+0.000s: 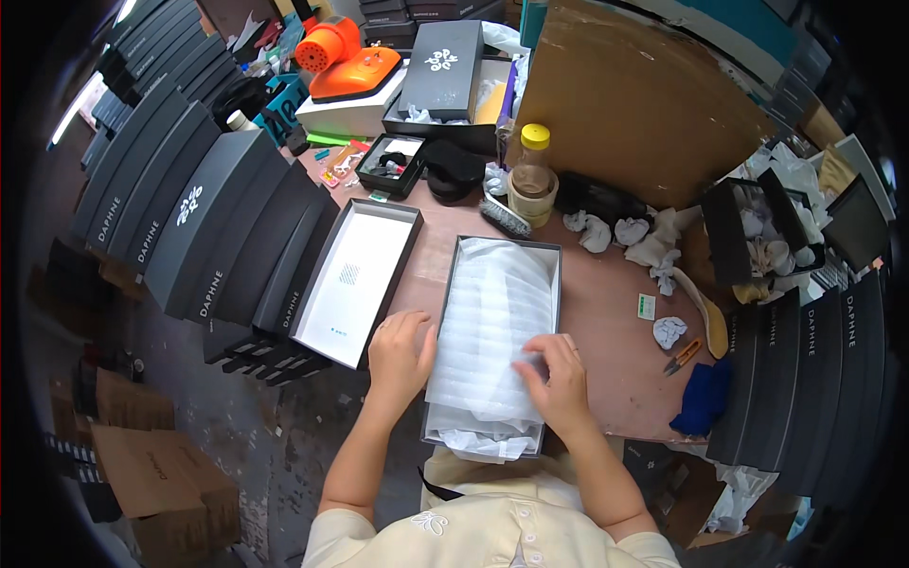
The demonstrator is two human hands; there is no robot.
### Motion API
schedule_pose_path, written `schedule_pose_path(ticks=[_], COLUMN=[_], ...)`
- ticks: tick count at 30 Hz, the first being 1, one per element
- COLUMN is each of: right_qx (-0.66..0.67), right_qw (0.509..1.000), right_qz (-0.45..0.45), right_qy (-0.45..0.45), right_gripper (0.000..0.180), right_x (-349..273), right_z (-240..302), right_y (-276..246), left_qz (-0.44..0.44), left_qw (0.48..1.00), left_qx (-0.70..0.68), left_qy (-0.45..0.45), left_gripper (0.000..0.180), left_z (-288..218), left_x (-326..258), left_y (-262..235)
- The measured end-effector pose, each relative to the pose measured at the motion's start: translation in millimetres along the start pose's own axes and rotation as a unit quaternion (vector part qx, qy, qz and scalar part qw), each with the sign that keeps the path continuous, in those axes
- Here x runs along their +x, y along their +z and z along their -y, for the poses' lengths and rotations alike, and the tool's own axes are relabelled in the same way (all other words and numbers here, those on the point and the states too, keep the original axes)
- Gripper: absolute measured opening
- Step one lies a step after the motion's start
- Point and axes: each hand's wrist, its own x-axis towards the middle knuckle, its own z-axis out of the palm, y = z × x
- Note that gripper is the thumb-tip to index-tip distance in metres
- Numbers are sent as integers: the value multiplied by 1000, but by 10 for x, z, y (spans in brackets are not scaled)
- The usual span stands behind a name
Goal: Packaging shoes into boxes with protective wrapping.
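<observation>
Head camera, looking straight down: both bare forearms rise from the lower edge and meet at an open dark shoe box [453, 312] on the reddish table [606, 312]. The left hand [398, 355] lies palm down against the box's left wall, wrist nearly straight, fingers spread a little and stretched forward, their tips over the rim and touching the edge of the white foam wrap [492, 322] that fills the box; it clamps nothing. The right hand [557, 374] comes in from the right rim, wrist bent inward, fingers curled and drawn together so that the thumb and forefinger pinch a fold of the foam wrap near its lower right part. Crumpled white tissue paper [483, 443] shows under the wrap, just below both sets of fingers at the near end of the box.

Just beyond the left fingers, to their left, lies the upturned box lid [355, 284], white inside. Farther left of it stands a slanting row of closed black boxes [218, 227]. Ahead of the fingertips, past the far end of the box, stand a yellow-capped jar [532, 180] and a brush [504, 218]. To the right of the right fingers, well apart, lie orange-handled snips [684, 354], a blue cloth [703, 398] and wads of white paper [625, 232].
</observation>
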Motion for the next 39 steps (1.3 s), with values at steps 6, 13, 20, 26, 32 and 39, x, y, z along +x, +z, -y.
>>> schedule_pose_path(ticks=[6, 13, 20, 26, 32, 39], right_qx=[-53, 82, -231, 12, 297, -38], right_qw=[997, 988, 950, 995, 905, 974], right_qz=[-3, -128, 51, 10, -276, 66], right_qy=[-61, -31, -203, -94, 128, -214], right_gripper=[12, 11, 34, 20, 31, 43], right_x=[-78, -368, -126, -95, -436, 270], right_z=[-58, -5, 384, -33, 112, 825], right_y=[5, -354, 7, -115, -605, -446], left_qz=[11, 232, 173, 12, 93, 277], left_qw=[991, 961, 974, 973, 967, 833], left_qx=[-76, 85, -126, -163, -81, -141], left_qy=[-111, -125, -77, -160, 225, 458], left_gripper=[20, 47, 37, 22, 43, 29], left_z=[-24, -127, -550, -510, -1122, -1258], left_x=[139, 221, 61, -203, 111, -563], left_y=[75, -95, -305, -430, 57, 844])
